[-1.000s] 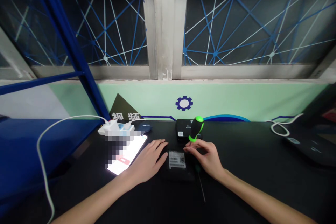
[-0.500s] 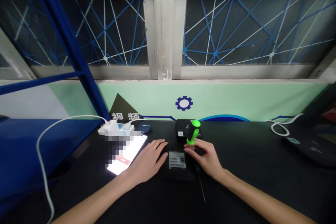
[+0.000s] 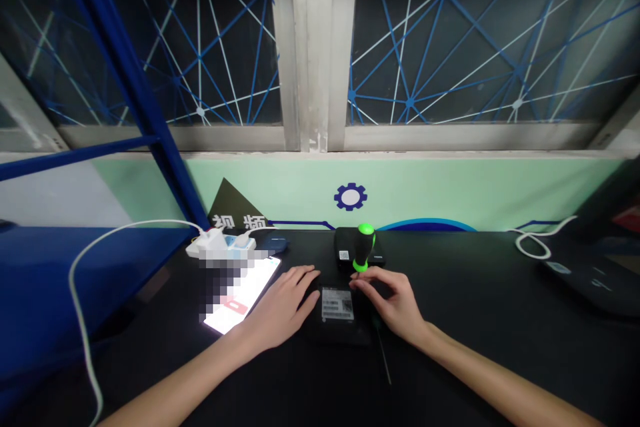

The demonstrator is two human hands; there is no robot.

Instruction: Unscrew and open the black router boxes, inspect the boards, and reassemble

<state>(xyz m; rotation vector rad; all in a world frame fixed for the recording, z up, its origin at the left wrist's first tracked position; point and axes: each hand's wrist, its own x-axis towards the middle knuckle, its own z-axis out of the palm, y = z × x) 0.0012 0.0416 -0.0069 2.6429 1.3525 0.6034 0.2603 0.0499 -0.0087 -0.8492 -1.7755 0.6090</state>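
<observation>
My right hand (image 3: 393,297) pinches the lower end of a green and black screwdriver (image 3: 364,250), which stands nearly upright. Its tip is hidden behind my fingertips, near the far right corner of a flat black device (image 3: 337,333) with a white printed label. Against the device's left side rests my left hand (image 3: 285,307), fingers stretched out and thumb on or close to its edge. A second, thin-shafted screwdriver (image 3: 383,353) lies on the table just right of the device, its handle end dark and partly under my right hand.
Left of my left hand lies a lit phone (image 3: 245,297). Behind it is a white power strip (image 3: 220,243) with plugs and a cable. Another black box (image 3: 345,240) stands beyond the screwdriver. A dark device (image 3: 595,287) and a white cable (image 3: 533,250) are at the right.
The screwdriver handle has tilted slightly left and turned about its axis, becoming more upright. My right fingers shifted a little with it; my left hand stayed put.
</observation>
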